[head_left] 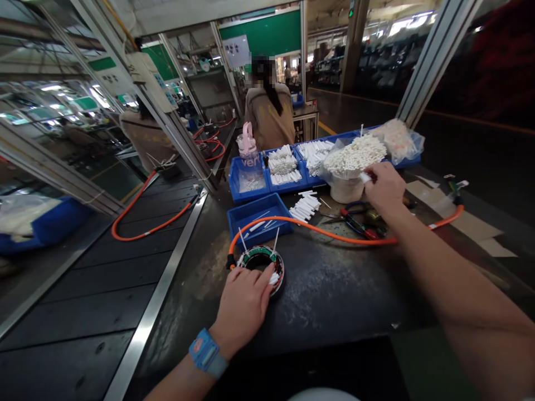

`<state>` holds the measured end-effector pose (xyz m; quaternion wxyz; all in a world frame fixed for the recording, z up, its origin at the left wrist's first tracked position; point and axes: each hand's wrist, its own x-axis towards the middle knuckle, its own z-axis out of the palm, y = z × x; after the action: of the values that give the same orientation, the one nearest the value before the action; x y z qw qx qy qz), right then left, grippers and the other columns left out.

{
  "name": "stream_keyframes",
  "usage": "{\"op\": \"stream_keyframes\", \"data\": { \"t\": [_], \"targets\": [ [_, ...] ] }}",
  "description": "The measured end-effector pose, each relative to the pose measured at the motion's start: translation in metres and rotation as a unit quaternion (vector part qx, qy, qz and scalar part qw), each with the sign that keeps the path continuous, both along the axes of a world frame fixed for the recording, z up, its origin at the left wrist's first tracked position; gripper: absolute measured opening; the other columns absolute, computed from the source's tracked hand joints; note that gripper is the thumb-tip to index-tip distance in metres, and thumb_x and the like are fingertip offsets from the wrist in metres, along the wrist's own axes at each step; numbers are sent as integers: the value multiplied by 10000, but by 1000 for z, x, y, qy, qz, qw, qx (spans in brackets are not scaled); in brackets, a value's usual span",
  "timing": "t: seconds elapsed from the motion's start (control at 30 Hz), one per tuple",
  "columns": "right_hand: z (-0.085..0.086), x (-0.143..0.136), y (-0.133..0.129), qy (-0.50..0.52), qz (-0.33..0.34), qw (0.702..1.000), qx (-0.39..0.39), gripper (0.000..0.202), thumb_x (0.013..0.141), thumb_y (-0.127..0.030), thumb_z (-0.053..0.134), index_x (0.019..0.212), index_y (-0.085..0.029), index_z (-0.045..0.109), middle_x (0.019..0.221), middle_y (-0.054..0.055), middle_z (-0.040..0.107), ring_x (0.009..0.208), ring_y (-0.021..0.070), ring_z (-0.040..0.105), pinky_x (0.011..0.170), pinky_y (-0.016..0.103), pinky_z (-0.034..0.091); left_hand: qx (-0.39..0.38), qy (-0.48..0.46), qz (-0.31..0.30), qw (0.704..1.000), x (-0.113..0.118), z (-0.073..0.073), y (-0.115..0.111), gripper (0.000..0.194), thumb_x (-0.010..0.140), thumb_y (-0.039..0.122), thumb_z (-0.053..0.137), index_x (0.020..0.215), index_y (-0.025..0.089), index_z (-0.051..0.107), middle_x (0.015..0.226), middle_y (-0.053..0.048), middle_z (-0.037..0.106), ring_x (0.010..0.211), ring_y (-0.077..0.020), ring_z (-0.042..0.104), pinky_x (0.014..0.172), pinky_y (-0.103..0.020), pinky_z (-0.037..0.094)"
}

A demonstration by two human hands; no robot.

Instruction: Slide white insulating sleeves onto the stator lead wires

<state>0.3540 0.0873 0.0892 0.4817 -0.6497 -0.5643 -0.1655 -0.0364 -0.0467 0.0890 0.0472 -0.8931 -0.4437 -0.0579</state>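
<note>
Well to the left of the small blue tray (246, 214), a dark slatted belt (83, 312) carries a loop of orange cable (129, 239). The person's left hand (242, 298), with a blue watch (204, 350) on its wrist, is on the near side of the tray. Its fingers lie over a ring-shaped part (261, 252), the index stretched toward a white piece (274, 278); whether they clamp the part cannot be told. That part rests on the bench just in front of the tray, two thin white sticks (276, 240) rising from it. An orange hose (326, 233) arcs from beside it across the tray's near edge and off to the right. Behind the tray stands a row of blue bins (251, 193) with white tubes in some. Right of the tray lie loose white tubes (305, 207), then pliers (351, 220). Beyond these, farther right of the tray, the right hand (387, 186) is beside a tub (346, 192) heaped with white sticks, its fingertips together on a small white bit (365, 177).
</note>
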Motion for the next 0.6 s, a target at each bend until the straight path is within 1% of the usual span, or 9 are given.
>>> {"op": "stream_keyframes", "data": {
  "t": [0.07, 0.13, 0.2, 0.3, 0.33, 0.4, 0.47, 0.53, 0.6],
  "targets": [
    [4, -5, -6, 48, 59, 995, 64, 58, 756, -187, 544, 808, -201, 523, 940, 103, 595, 818, 199, 568, 718, 326, 456, -1, 5, 1, 1000, 0, 1, 0, 350, 921, 235, 415, 1260, 220, 502, 882, -22, 640, 805, -185, 544, 849, -382, 327],
    [7, -15, -20, 91, 108, 985, 102, 68, 835, -231, 500, 894, -196, 490, 1012, 128, 604, 800, 165, 598, 705, 296, 483, -5, 12, 1, 1000, 0, 2, 0, 348, 924, 238, 408, 1258, 218, 502, 876, -23, 638, 799, -186, 543, 839, -381, 328],
    [8, -33, -43, 99, 152, 979, 89, 103, 886, -245, 462, 976, -198, 474, 1006, 116, 631, 794, 149, 630, 709, 283, 505, -9, 17, 1, 1000, 1, 2, 0, 352, 928, 251, 400, 1266, 219, 495, 878, -25, 635, 801, -188, 540, 836, -382, 328],
    [3, -72, -92, 41, 230, 972, 28, 134, 855, -199, 530, 985, -208, 562, 938, 71, 673, 866, 182, 650, 769, 321, 520, -15, 18, 5, 1000, 1, 2, -1, 359, 934, 274, 388, 1276, 223, 485, 891, -30, 630, 816, -189, 536, 843, -381, 326],
    [0, -85, -110, -1, 287, 958, -2, 177, 856, -159, 502, 1006, -221, 574, 947, 58, 683, 884, 178, 654, 773, 313, 526, -18, 18, 7, 1000, 1, 2, -1, 362, 935, 277, 385, 1280, 223, 481, 894, -31, 627, 818, -189, 534, 846, -381, 326],
    [-10, -110, -144, -40, 429, 903, -12, 200, 860, -121, 461, 1006, -230, 541, 1018, 59, 687, 953, 172, 650, 798, 301, 537, -24, 18, 8, 1000, 1, 2, -2, 368, 936, 279, 381, 1287, 222, 472, 895, -31, 623, 819, -189, 532, 848, -381, 327],
    [-24, -129, -172, -54, 522, 851, -13, 173, 886, -135, 428, 1014, -229, 497, 1117, 82, 661, 1080, 195, 600, 866, 344, 529, -27, 20, 8, 999, 1, 2, -2, 370, 937, 283, 377, 1289, 218, 468, 887, -31, 618, 819, -191, 529, 846, -382, 330],
    [-40, -141, -195, -60, 565, 823, -22, 159, 923, -166, 385, 1050, -214, 466, 1157, 111, 641, 1147, 208, 556, 902, 373, 516, -26, 21, 8, 999, 1, 2, -3, 367, 938, 290, 374, 1284, 217, 472, 871, -31, 612, 816, -192, 527, 846, -383, 331],
    [-58, -148, -212, -61, 577, 814, -35, 183, 940, -167, 349, 1095, -190, 443, 1147, 131, 643, 1161, 209, 544, 916, 378, 512, -22, 18, 8, 1000, 1, 2, -3, 366, 935, 291, 383, 1283, 221, 473, 870, -30, 609, 819, -191, 526, 856, -386, 328]
  ]
}}
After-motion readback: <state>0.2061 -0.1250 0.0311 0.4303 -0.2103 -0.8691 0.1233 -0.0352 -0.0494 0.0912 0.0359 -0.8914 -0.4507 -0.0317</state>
